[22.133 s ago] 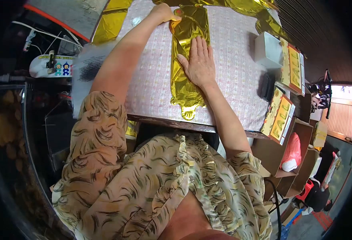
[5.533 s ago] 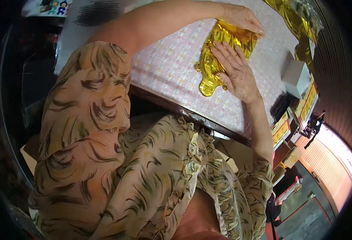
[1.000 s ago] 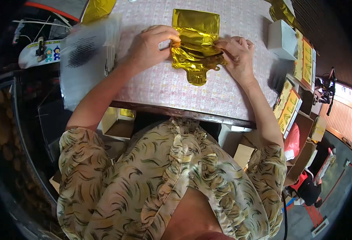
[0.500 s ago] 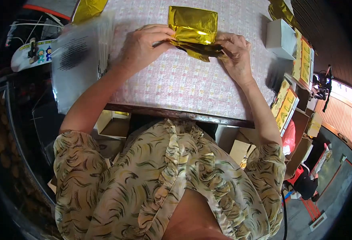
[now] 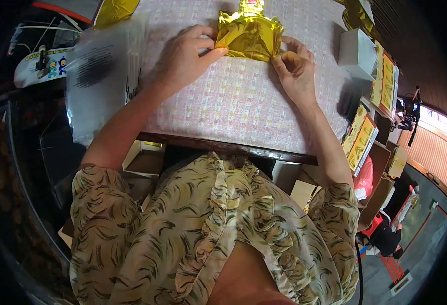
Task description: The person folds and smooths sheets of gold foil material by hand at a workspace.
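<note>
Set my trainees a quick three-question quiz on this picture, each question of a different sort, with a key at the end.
1. True or false: the folded gold foil lies on the floor.
2. Which thing stands on the table to the right of the right hand? A: white box. B: kettle. C: flower vase.
3. Fill in: the left hand holds the foil at its ____ edge.
Key: 1 false, it lies on the table. 2 A. 3 left.
</note>
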